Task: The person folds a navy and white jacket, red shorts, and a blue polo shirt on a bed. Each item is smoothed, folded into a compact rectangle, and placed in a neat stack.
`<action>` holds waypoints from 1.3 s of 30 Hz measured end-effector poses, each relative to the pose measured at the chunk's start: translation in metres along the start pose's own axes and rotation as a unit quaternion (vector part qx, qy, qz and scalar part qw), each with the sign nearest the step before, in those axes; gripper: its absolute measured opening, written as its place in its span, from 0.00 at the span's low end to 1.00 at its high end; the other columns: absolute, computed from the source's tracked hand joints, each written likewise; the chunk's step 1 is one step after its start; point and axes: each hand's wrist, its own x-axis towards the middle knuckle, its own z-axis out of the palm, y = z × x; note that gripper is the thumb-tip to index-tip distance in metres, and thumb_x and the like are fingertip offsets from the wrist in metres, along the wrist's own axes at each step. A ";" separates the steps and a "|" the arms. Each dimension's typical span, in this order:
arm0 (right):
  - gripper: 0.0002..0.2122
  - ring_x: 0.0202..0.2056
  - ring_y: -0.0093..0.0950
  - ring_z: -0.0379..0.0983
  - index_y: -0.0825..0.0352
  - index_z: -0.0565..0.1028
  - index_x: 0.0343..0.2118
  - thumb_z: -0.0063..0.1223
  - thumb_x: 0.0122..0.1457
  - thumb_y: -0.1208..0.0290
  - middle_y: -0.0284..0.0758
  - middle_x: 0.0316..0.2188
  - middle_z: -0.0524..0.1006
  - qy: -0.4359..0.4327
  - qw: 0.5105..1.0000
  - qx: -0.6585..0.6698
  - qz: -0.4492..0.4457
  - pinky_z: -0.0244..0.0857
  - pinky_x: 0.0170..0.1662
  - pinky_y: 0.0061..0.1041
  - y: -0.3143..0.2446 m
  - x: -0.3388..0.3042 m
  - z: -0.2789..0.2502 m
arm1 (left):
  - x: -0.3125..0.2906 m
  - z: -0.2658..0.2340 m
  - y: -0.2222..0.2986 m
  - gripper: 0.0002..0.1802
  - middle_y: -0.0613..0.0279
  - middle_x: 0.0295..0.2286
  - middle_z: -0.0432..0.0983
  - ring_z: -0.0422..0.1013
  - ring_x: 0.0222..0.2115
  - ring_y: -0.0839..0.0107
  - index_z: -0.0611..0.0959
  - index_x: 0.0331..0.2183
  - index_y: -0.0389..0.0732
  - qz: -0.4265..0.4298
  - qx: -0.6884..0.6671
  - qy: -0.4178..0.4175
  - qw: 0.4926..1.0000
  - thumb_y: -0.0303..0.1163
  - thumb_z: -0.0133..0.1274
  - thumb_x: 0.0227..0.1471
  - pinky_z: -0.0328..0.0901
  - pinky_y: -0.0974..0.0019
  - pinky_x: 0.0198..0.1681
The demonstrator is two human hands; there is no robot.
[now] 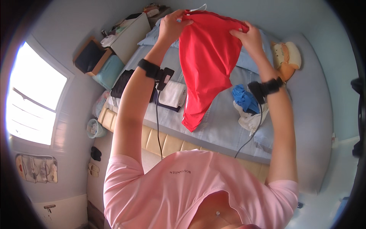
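Both my arms are raised and stretched forward over the bed, holding up red trousers (209,49) by the top edge. My left hand (173,26) pinches the upper left corner, and my right hand (246,36) grips the upper right corner. The red cloth hangs between them, narrowing toward a lower end with a white line along one side. Behind its top edge a thin white loop (200,7) sticks up; what it belongs to is hidden. Below the left wrist a folded white cloth (172,94) lies on dark fabric. Near the right wrist is a crumpled blue cloth (244,98).
Grey-blue bedding covers the bed (152,114). White crumpled fabric (251,121) lies under the blue cloth, and black clothing (122,84) sits at the left edge. A plush toy (288,55) rests at the right. Black wrist straps (148,68) carry cables. A bin (95,128) stands left.
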 end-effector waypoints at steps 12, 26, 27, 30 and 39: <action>0.11 0.42 0.30 0.81 0.70 0.75 0.41 0.61 0.55 0.82 0.37 0.40 0.83 0.199 0.952 -0.051 -0.226 0.72 0.46 0.23 -0.023 0.051 -0.014 | 0.048 0.033 0.037 0.18 0.60 0.45 0.80 0.76 0.44 0.70 0.80 0.47 0.38 0.141 -0.217 0.149 0.954 0.20 0.56 0.53 0.69 0.68 0.49; 0.18 0.43 0.40 0.72 0.66 0.71 0.36 0.63 0.40 0.86 0.38 0.37 0.75 -0.259 0.965 0.014 0.046 0.67 0.46 0.34 -0.035 -0.293 -0.013 | -0.315 -0.037 -0.013 0.20 0.58 0.46 0.78 0.74 0.50 0.66 0.79 0.39 0.36 -0.192 -0.343 -0.325 0.860 0.04 0.49 0.46 0.70 0.66 0.52; 0.18 0.42 0.41 0.72 0.67 0.71 0.36 0.62 0.40 0.87 0.38 0.36 0.74 -0.270 0.960 0.013 0.066 0.67 0.45 0.35 -0.022 -0.323 0.001 | -0.355 -0.030 -0.023 0.21 0.59 0.45 0.79 0.75 0.48 0.67 0.79 0.40 0.37 -0.238 -0.321 -0.350 0.847 0.05 0.50 0.44 0.71 0.66 0.50; 0.17 0.42 0.42 0.71 0.68 0.69 0.34 0.55 0.40 0.90 0.39 0.34 0.74 -0.337 0.931 0.003 0.142 0.66 0.45 0.38 0.017 -0.414 0.039 | -0.464 -0.008 -0.047 0.21 0.62 0.43 0.77 0.77 0.45 0.66 0.79 0.40 0.38 -0.358 -0.296 -0.391 0.795 0.07 0.51 0.43 0.73 0.66 0.46; 0.12 0.40 0.40 0.74 0.69 0.71 0.35 0.56 0.45 0.84 0.41 0.34 0.76 -0.459 0.827 0.059 0.318 0.69 0.43 0.36 0.075 -0.599 0.093 | -0.641 0.014 -0.080 0.18 0.56 0.38 0.74 0.76 0.40 0.56 0.81 0.35 0.42 -0.335 -0.177 -0.523 0.764 0.11 0.53 0.41 0.72 0.61 0.42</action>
